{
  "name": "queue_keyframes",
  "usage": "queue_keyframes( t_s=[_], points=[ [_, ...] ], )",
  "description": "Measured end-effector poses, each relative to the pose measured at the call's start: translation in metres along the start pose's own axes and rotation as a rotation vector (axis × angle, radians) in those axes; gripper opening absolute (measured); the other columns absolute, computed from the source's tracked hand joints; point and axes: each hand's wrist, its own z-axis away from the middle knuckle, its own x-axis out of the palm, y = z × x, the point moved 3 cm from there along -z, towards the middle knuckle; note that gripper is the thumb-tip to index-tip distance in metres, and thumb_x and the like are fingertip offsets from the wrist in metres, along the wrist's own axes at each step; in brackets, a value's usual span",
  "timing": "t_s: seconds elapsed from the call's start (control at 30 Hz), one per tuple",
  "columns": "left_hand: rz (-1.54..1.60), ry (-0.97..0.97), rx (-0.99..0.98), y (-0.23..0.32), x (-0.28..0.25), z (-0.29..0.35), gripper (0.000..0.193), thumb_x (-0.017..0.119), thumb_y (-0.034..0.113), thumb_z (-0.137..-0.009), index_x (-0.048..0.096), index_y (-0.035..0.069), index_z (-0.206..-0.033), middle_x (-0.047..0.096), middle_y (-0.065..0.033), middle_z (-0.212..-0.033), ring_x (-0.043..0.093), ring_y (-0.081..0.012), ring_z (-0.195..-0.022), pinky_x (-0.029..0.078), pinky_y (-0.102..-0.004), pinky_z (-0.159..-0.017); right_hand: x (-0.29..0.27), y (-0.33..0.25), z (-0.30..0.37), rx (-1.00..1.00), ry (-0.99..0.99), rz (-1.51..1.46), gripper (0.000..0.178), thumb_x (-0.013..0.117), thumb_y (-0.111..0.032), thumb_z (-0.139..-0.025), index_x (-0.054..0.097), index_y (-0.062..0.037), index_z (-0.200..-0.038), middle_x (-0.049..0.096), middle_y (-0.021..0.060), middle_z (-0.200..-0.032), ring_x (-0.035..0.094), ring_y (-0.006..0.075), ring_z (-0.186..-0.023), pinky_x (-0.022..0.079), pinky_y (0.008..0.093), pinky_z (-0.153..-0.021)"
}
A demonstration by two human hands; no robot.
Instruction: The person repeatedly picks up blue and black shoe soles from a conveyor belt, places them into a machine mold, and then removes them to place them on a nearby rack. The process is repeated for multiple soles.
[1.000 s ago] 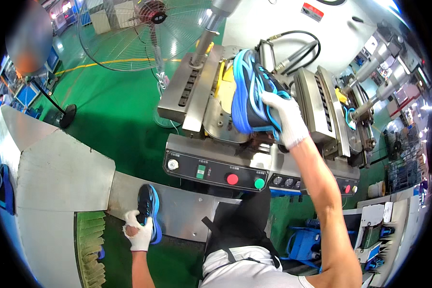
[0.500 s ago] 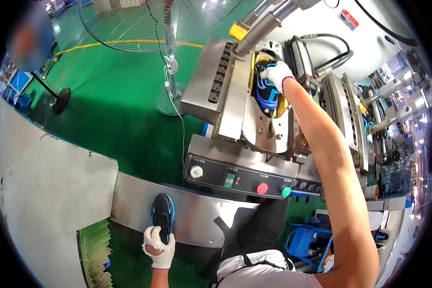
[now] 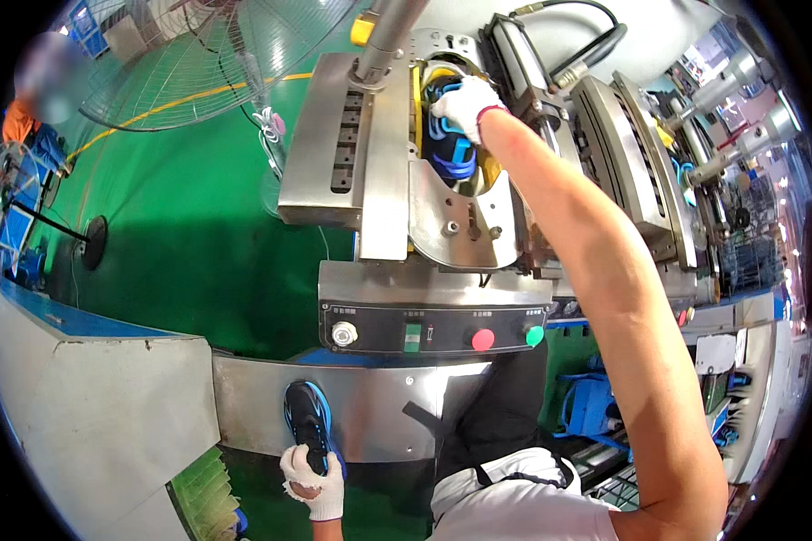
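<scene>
A black sneaker with blue edging (image 3: 307, 417) lies sole-side or upper-side up, I cannot tell which, on the bare metal ledge. My left hand (image 3: 316, 485), in a white glove with a fingertip showing bare skin, grips its near end. Up in the machine, a second black shoe with bright blue trim (image 3: 451, 160) sits in a yellow-edged cradle. Over its upper part my right hand (image 3: 469, 106), also in a white glove, is closed with the fingers curled onto the blue trim. That hand hides part of the shoe.
A control panel (image 3: 442, 331) with red and green buttons fronts the steel press (image 3: 325, 153). A metal tube (image 3: 388, 41) rises above it. A wire fan (image 3: 216, 63) stands far left. The grey cabinet (image 3: 126, 388) is at left; a blue cart (image 3: 591, 406) stands right.
The whole view has shifted, so the machine appears further left. My right hand stays on the shoe in the machine, and my left hand keeps its grip on the sneaker, whose near end now points more rightward.
</scene>
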Motion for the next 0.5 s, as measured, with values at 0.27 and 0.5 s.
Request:
queue_keyframes(
  t_s=[0.27,0.5],
  points=[
    [0.018,0.04,-0.012,0.007,-0.002,0.005,0.051,0.087,0.022,-0.072,0.066,0.009,-0.117,0.064,-0.0142,-0.123,0.068,-0.0381,-0.106,0.054,-0.0507,-0.088,0.03,0.015,0.018,-0.001,0.05,-0.022,0.052,0.069,-0.034,-0.081,0.077,0.0014,-0.118,0.073,0.0255,-0.128,0.07,0.0372,-0.123,0.054,0.0404,-0.107],
    [0.057,0.044,-0.027,0.017,-0.005,-0.007,0.055,0.089,0.026,-0.075,0.065,0.009,-0.121,0.063,-0.016,-0.122,0.063,-0.0376,-0.116,0.052,-0.0503,-0.098,0.006,0.032,0.024,-0.087,-0.077,-0.189,0.067,0.073,-0.046,-0.083,0.072,0.0051,-0.126,0.072,0.0272,-0.127,0.07,0.0396,-0.121,0.054,0.043,-0.104]
  ],
)
